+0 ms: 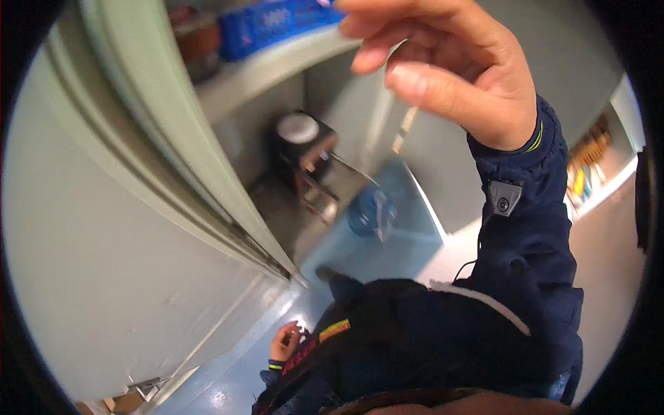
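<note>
My right hand is raised at the top, its fingers bent but apart. Nothing shows between the thumb and fingers. Just left of its fingertips, a blue printed package rests on a pale shelf, with a visible gap between hand and package. Down at the lower left hangs my left hand, small and partly hidden by my dark jacket. Its fingers are loosely curled and apart, with nothing that I can make out in them. A small grey device with a lens is fixed to my right sleeve.
A pale green upright frame and a grey panel fill the left. Below the shelf stands a dark object with a round white top, beside a blurred round blue thing over blue floor. At right, an open compartment holds colourful items.
</note>
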{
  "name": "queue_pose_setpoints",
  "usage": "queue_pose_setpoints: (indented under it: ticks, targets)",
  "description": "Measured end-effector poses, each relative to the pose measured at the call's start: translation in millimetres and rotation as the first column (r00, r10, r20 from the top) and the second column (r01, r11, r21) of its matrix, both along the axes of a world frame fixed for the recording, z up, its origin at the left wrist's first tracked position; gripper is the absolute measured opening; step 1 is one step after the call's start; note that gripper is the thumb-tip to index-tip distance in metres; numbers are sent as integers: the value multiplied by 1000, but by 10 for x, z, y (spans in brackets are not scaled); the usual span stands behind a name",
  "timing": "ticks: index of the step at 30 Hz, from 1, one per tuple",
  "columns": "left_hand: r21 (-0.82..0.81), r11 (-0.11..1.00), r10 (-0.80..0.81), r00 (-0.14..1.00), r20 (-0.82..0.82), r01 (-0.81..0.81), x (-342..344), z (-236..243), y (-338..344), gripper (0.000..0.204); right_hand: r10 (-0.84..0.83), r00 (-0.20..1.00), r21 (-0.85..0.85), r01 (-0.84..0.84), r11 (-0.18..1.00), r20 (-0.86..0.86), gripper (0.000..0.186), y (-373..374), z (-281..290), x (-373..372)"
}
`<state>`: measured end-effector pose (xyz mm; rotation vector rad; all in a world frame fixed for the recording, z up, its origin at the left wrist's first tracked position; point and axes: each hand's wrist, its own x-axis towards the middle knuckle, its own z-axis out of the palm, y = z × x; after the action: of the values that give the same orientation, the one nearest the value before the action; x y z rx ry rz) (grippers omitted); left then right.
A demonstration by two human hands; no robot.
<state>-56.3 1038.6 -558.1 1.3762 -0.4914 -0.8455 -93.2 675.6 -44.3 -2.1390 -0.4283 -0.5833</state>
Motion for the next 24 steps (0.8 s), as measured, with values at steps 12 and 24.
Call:
queue_pose_setpoints:
  ticks: [12,24]
  targets:
    - [68,828,-545,826,-143,557,-869,463,-1057,38,-341,849,-169,297,940,-405,28,-334,-818,-2726]
    - [215,116,-987,138,-87,970,-2946,39,-3110,44,-175,733,479,586,653,-657,49,56,-3996,-6165]
